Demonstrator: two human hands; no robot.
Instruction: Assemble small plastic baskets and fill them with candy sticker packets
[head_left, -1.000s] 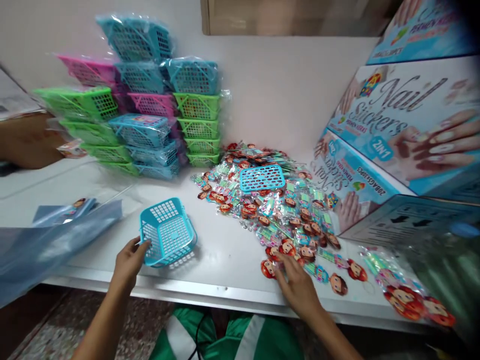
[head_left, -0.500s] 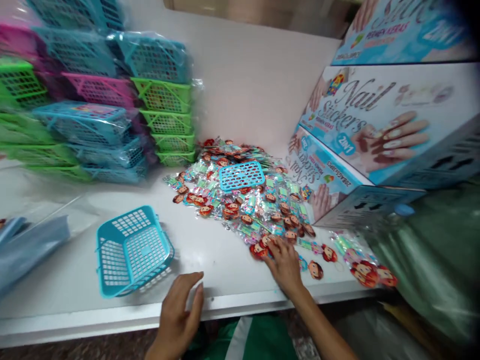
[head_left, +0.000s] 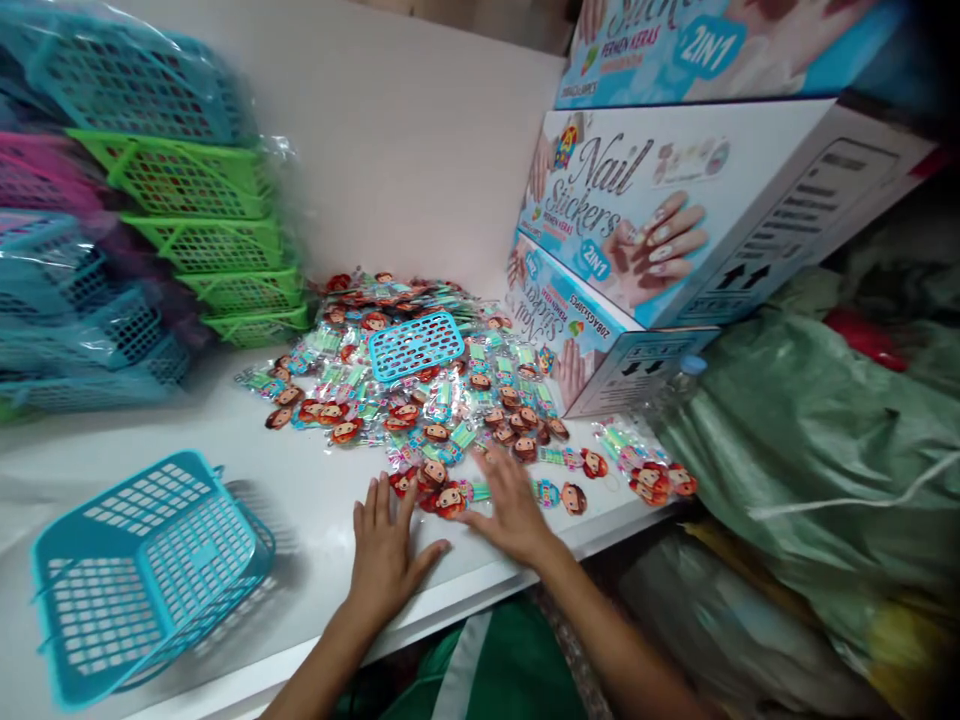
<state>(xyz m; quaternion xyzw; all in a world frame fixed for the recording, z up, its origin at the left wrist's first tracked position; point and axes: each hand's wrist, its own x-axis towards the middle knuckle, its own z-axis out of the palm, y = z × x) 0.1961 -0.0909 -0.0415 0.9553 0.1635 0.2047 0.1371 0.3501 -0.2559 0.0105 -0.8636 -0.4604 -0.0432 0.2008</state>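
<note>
A heap of small plastic packets with cartoon-doll heads (head_left: 405, 412) spreads over the white table. At its near edge, my left hand (head_left: 386, 550) lies with fingers spread, its fingertips at a few red- and brown-haired doll packets (head_left: 448, 498). My right hand (head_left: 511, 508) is on the other side of these packets, thumb and fingers apart, touching or just above them. On top of the heap lies a flat blue perforated plastic piece (head_left: 417, 347). To the left stands an open turquoise basket (head_left: 154, 570), and no packets show inside it.
Wrapped stacks of green baskets (head_left: 217, 235) and blue baskets (head_left: 135, 75) stand at the back left. Nail-sticker cartons (head_left: 637, 210) are piled at the right. A clear bottle with a blue cap (head_left: 679, 385) and green sacks (head_left: 810, 430) are beside them.
My left hand has moved from the table's front edge to the doll packets, its fingers now spread. My right hand has opened wider beside them. The view has turned right.
</note>
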